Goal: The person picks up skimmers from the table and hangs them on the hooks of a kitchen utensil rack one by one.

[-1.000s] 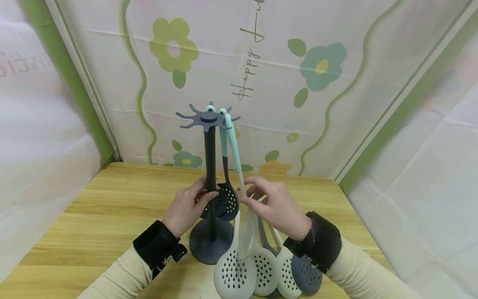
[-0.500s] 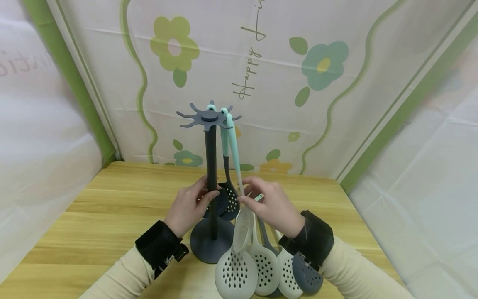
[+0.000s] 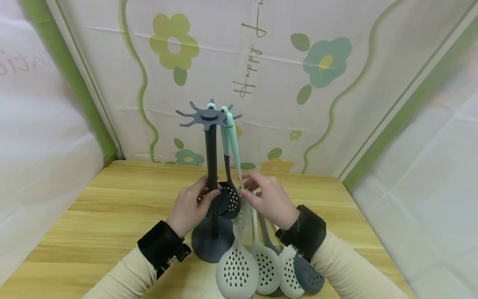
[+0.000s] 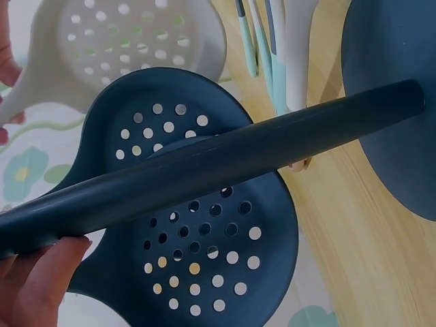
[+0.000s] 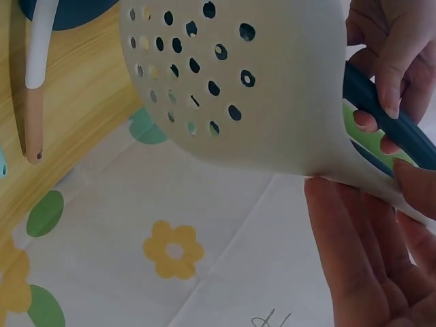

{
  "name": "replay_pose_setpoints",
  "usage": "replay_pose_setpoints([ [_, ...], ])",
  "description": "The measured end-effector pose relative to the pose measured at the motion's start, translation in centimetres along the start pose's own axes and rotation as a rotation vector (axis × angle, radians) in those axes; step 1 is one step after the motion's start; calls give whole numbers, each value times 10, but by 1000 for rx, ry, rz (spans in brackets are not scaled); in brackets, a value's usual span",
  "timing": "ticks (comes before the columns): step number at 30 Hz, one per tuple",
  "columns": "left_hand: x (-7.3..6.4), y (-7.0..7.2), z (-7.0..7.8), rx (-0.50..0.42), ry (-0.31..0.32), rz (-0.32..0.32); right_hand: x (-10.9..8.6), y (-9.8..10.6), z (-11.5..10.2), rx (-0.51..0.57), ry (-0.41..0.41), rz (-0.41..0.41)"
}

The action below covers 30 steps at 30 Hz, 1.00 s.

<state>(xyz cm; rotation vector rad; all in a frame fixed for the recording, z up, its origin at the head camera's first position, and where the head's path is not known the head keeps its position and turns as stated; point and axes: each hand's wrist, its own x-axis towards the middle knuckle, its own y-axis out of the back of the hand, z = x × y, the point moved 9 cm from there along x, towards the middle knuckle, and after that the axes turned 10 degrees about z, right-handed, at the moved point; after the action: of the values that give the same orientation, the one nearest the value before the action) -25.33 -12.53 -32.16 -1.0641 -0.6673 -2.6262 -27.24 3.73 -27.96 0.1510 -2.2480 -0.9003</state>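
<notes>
My left hand (image 3: 188, 207) grips the black pole (image 3: 211, 158) of an upright utensil stand with hooked arms at its top. Between the thumb and fingers of my right hand (image 3: 274, 199) is the shaft of a pale skimmer (image 5: 225, 88), whose mint handle (image 3: 233, 139) reaches up to an arm of the stand. Its perforated head hangs below my fingers, seen nearly edge-on from the head. Two dark blue skimmers hang behind the pole; one dark head (image 4: 225, 272) fills much of the left wrist view, overlapped by the pole.
On the wooden table (image 3: 112, 216), right of the stand's round base (image 3: 210, 245), lie several skimmers: a pale one (image 3: 237, 272) in front, another pale one (image 3: 267, 270) and a dark one (image 3: 309, 274). Flower-printed fabric (image 3: 276, 95) stands behind the table.
The pale skimmer's head has turned about its shaft, to face-on and then nearly edge-on. My right hand has shifted slightly up and left with it. My left hand stays on the pole.
</notes>
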Motion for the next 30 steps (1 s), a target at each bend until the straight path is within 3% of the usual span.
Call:
replay_pose_setpoints([
  [19, 0, 1, 3, 6, -58, 40, 5, -8, 2, 52, 46, 37],
  [30, -1, 0, 3, 18, -77, 57, 4, -9, 4, 59, 26, 48],
])
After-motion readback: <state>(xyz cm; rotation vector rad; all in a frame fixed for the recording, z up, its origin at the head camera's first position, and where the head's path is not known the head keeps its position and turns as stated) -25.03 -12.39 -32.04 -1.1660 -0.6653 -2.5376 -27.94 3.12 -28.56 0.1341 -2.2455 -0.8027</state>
